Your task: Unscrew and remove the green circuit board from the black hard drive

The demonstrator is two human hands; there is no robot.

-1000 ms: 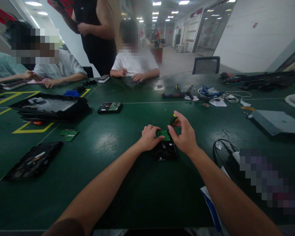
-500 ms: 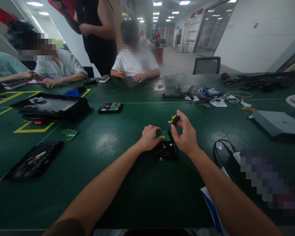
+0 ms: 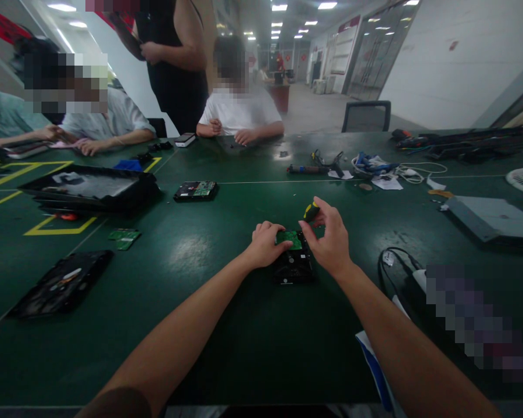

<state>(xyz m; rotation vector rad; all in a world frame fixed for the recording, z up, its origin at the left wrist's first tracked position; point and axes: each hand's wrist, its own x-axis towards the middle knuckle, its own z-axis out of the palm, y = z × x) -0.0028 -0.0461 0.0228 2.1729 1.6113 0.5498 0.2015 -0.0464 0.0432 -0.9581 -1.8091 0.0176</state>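
A black hard drive (image 3: 294, 268) with a green circuit board (image 3: 293, 239) at its far end lies on the green table before me. My left hand (image 3: 267, 245) is closed on the drive's left side, its thumb over the board. Above the drive's far right corner, my right hand (image 3: 329, 235) grips a screwdriver by its yellow-and-black handle (image 3: 311, 210). The handle stands tilted, and the shaft and tip are too dark and small to make out.
Another hard drive (image 3: 195, 190) lies farther back, left of centre. To the left are a loose green circuit board (image 3: 124, 238), a black tray (image 3: 96, 188) and a dark panel (image 3: 63, 283). At right sit a grey metal box (image 3: 492, 217) and cables (image 3: 394, 255). Co-workers are across the table.
The screwdriver handle has shifted very slightly in my right hand as its fingers and thumb moved. My left hand and the hard drive stay in place.
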